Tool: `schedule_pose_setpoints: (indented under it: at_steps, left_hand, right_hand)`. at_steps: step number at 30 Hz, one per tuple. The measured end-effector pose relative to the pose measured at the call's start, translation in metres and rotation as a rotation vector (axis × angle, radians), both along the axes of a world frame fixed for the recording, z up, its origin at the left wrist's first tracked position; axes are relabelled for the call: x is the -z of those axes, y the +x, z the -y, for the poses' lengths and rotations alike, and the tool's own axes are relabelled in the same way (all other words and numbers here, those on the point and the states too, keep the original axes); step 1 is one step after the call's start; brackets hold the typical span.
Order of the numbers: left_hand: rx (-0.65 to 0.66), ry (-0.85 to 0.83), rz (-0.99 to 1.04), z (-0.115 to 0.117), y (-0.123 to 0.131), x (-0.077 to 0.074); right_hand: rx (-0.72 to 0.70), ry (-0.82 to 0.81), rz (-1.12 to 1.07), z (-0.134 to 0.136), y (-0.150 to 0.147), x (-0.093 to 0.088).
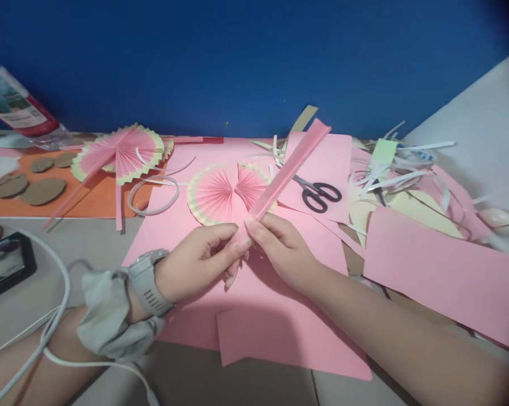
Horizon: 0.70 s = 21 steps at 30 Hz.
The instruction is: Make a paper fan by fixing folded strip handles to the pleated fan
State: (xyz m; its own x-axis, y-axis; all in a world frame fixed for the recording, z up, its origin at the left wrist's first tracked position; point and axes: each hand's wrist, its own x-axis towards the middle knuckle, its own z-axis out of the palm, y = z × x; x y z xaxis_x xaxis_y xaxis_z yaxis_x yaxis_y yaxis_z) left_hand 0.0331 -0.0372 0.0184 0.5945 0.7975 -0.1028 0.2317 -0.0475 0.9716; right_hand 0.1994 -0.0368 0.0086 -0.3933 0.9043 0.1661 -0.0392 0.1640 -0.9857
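Pink paper strip [288, 170], L fingers [232, 255] pinched on btm end, R fingers [263, 235] gripping just above.

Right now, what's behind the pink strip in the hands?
Past the pink strip, the pleated fan shows left and scissors on a pink sheet right. The strip covers part of the fan's right side; anything else behind it can't be seen.

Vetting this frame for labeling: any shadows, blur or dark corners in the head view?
All in the head view: soft shadow across the lower part of the large pink sheet; top-right corner darkens; bottle label at left too soft to read; held pink strip and scissors fairly clear.
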Motion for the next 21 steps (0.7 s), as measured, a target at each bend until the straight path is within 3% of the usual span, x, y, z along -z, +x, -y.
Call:
schedule_pose_setpoints:
  at_steps: [14,21]
  left_hand:
    - [-0.107,-0.023,0.033,0.0034,0.0020,0.0004]
    - [-0.126,-0.112,0.110,0.0027,0.0026,0.0025]
  right_hand:
    - [0.160,-0.057,-0.079,-0.0032,0.0008,0.0056]
    - [0.219,-0.066,-0.040,-0.0046,0.0015,0.0060]
